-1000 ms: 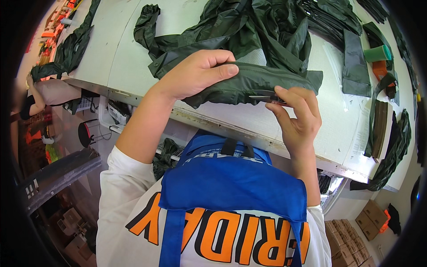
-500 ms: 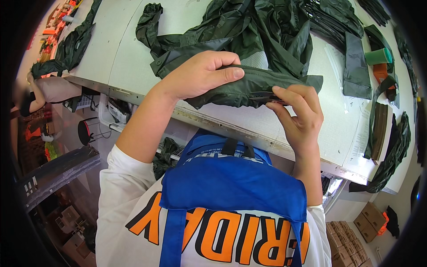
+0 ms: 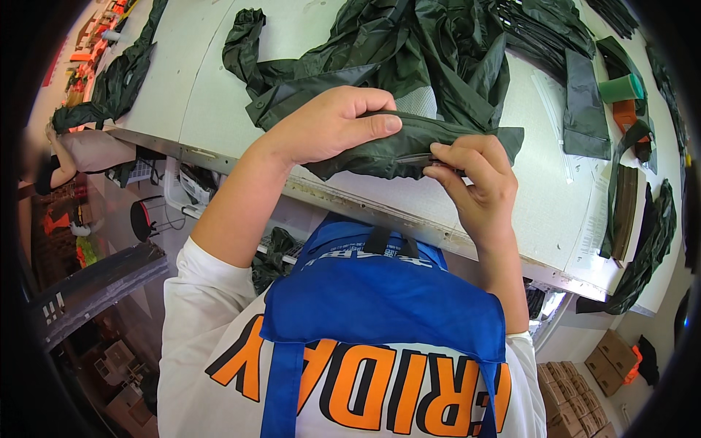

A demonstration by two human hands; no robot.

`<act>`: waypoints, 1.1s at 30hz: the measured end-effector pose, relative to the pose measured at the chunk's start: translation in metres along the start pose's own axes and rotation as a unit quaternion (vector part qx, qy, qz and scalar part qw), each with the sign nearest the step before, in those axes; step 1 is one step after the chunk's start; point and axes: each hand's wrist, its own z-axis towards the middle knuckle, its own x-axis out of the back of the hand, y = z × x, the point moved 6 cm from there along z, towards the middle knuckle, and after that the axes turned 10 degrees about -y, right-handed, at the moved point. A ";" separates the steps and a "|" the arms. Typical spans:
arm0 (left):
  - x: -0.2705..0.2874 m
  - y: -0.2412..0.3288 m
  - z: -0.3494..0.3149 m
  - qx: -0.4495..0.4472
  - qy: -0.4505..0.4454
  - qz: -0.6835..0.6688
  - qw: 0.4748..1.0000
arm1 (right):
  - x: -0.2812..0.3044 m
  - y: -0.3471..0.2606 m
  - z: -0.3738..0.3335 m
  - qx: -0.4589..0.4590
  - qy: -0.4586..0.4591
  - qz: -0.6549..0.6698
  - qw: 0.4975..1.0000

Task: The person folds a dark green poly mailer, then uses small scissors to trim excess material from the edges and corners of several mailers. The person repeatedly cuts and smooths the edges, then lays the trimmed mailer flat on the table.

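Note:
A dark green garment (image 3: 456,66) of thin shiny fabric lies bunched on the table, with a pale mesh patch showing in its folds. My left hand (image 3: 332,125) is closed on its near edge, thumb on top and fingers partly hidden by the cloth. Between the thumb and fingers of my right hand (image 3: 478,175) is a pair of small thread snips (image 3: 413,158), mostly covered by the hand. Their slim metal blades point left and lie against the seamed strip of the garment. I cannot make out whether the blades touch a thread.
The white table (image 3: 219,91) has a metal front edge. At right are folded dark green pieces (image 3: 586,109), a green thread cone (image 3: 621,88) and hanging fabric. Stacked cartons (image 3: 569,398) stand below. Another person (image 3: 87,152) works at far left beside more dark green cloth.
My right hand has moved a little left with the snips, bringing the blades further along the strip. The left hand keeps nearly the same place on the garment.

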 end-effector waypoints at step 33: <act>0.018 -0.037 -0.022 -0.036 0.081 -0.383 0.919 | 0.033 0.020 -0.014 -0.009 0.124 0.030 0.992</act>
